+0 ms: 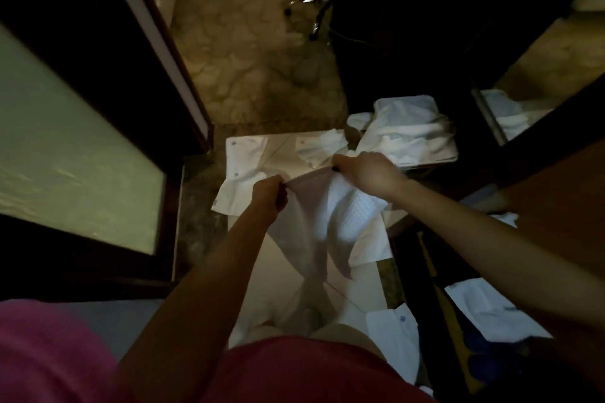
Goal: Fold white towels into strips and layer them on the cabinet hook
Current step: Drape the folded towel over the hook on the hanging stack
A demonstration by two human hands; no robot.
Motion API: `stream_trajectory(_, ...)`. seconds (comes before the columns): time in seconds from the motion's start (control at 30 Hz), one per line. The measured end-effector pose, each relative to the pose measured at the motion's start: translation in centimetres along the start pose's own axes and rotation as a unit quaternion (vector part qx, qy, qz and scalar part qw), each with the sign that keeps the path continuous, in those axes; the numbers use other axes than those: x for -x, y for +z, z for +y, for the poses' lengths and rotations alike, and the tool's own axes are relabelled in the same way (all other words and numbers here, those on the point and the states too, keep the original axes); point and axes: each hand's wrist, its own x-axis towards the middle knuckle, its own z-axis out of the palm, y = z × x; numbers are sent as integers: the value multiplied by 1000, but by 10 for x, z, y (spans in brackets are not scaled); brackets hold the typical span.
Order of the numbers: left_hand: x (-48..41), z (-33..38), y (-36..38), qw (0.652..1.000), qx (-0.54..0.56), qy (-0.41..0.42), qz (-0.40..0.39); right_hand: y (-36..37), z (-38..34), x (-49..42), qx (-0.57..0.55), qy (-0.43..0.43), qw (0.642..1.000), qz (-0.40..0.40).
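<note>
The person holds one white towel (pixel 327 222) in the middle of the frame. The left hand (pixel 270 195) and right hand (pixel 363 173) each pinch its top edge, side by side. The towel hangs straight down between them.

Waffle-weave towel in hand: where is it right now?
Head view, centre: the waffle-weave towel hangs between the left hand and right hand, which grip its top edge, above white linen on the floor, near a heap of towels at right.
</note>
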Motion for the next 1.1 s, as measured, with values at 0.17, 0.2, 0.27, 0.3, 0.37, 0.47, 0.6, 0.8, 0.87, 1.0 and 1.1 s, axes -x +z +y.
stream_trajectory(0.17,14,24,27,990,-83,36,-111,-23,32,44,-119,138,982,-44)
stream_trajectory(0.2,20,28,32,985,-101,52,-128,-22,36,53,-127,171,975,-57)
stream_trajectory(0.27,23,30,41,971,-129,77,-186,-21,42,74,-132,234,961,-65)
stream_trajectory(0.3,24,30,46,962,-146,93,-213,-21,43,84,-133,256,956,-53)
stream_trajectory(0.37,36,34,51,944,-142,111,-278,-20,40,107,-138,286,948,-13)
stream_trajectory(0.47,40,52,64,895,-133,123,-409,-23,26,139,-148,301,941,37)
stream_trajectory(0.6,60,68,71,851,-177,54,-492,-38,1,165,-173,300,928,136)
stream_trajectory(0.8,96,87,96,795,-264,101,-537,-75,-31,158,-148,244,935,212)
stream_trajectory(0.87,105,90,103,762,-309,115,-558,-85,-33,154,-139,236,939,207)
stream_trajectory(1.0,117,93,113,706,-398,141,-569,-95,-34,159,-163,242,944,155)
stream_trajectory(1.1,126,95,122,606,-485,144,-614,-92,-40,174,-295,241,918,108)
